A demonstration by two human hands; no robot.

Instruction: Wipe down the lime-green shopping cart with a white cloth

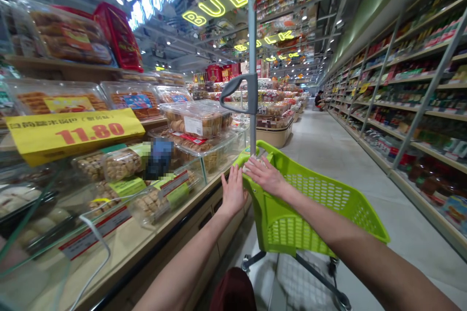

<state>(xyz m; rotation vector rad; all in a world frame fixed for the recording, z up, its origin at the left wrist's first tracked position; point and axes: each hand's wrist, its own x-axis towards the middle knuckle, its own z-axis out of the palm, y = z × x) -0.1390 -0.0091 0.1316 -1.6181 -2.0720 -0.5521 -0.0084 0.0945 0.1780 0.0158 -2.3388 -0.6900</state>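
The green basket (pixel 310 204) is bright plastic with small holes, on a wheeled frame with a tall grey pole (pixel 251 58). The left hand (pixel 233 193) and right hand (pixel 265 175) lie flat and open on its far-left corner. The bakery counter (pixel 153 233) sits close on the left. The wide floor (pixel 328 150) is right and far.

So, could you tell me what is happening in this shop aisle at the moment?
A person stands in a supermarket aisle with both hands at the front edge of a lime-green shopping basket on a wheeled frame. The left hand rests flat against its left corner, and the right hand lies on the rim near the grey pole. Neither hand closes on anything. Beside them, a display counter holds clear boxes of pastries behind a yellow price sign.
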